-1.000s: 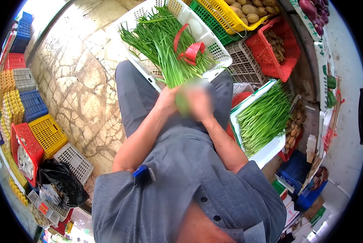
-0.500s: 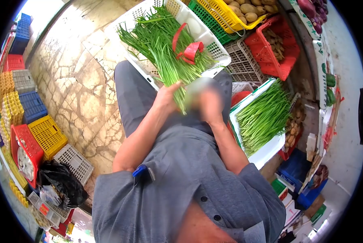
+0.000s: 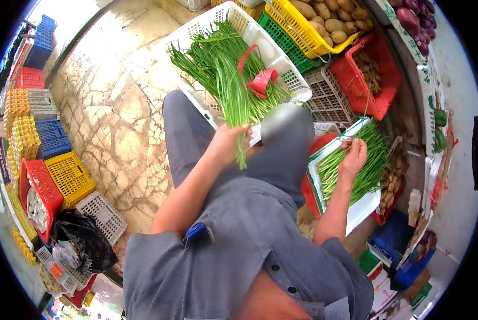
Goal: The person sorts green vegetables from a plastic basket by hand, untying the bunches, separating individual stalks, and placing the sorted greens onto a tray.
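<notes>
My left hand [image 3: 232, 143] is wrapped round the stems of a bunch of long green leaves [image 3: 233, 101], whose pale ends hang below the fist. The leafy part rests over the white perforated crate [image 3: 204, 112], on more greens [image 3: 199, 58]. A red ribbon [image 3: 262, 81] lies on them. My right hand [image 3: 354, 154] is over the white box [image 3: 359, 220] of green stalks [image 3: 332, 169] at the right, its thumb and fingers pinched together. A thin green strand shows at the fingertips.
Yellow crate of potatoes [image 3: 297, 29], green crate [image 3: 281, 38] and red basket [image 3: 339, 74] stand beyond the white crate. Stacked crates [image 3: 68, 176] and a black plastic bag [image 3: 84, 240] are at the left. Cracked stone floor [image 3: 119, 128] shows between.
My right hand has moved from my lap to the right, over the box of stalks. My left hand still holds the bunch, now slightly lower. The view has shifted a little.
</notes>
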`<move>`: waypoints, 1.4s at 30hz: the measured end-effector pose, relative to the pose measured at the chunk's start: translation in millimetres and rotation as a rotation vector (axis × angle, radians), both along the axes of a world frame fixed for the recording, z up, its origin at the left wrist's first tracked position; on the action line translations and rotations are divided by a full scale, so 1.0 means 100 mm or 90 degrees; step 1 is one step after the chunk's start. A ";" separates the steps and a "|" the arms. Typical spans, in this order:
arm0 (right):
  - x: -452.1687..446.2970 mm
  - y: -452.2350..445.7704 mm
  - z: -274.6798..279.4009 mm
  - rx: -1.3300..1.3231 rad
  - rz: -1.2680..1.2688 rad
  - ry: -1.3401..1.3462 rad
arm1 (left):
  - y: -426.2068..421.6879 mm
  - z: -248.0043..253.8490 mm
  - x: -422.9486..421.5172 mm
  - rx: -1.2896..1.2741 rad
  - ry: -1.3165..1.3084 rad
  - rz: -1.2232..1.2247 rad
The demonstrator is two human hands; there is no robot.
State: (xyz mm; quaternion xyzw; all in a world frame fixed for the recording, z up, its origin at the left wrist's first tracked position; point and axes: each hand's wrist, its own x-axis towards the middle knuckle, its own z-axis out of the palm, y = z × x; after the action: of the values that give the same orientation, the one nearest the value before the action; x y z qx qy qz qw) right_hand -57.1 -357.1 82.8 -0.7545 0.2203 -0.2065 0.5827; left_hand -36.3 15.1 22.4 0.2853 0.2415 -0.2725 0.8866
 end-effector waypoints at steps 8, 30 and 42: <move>0.14 -0.32 -0.71 -0.489 0.038 0.219 | 0.31 0.24 -0.17 0.242 -0.100 -0.131; 0.24 2.15 -0.22 -0.082 0.481 0.254 | 0.03 0.08 -0.20 0.104 -0.135 -0.188; -0.07 2.08 -0.36 0.090 0.381 0.128 | 0.05 -0.17 -0.14 -0.074 0.026 -0.100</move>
State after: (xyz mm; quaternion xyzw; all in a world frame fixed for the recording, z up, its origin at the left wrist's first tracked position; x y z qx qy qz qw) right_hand -64.3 -149.4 46.9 -0.7600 0.0586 0.0655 0.6439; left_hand -50.2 20.1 5.1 0.2461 0.2201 -0.3600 0.8726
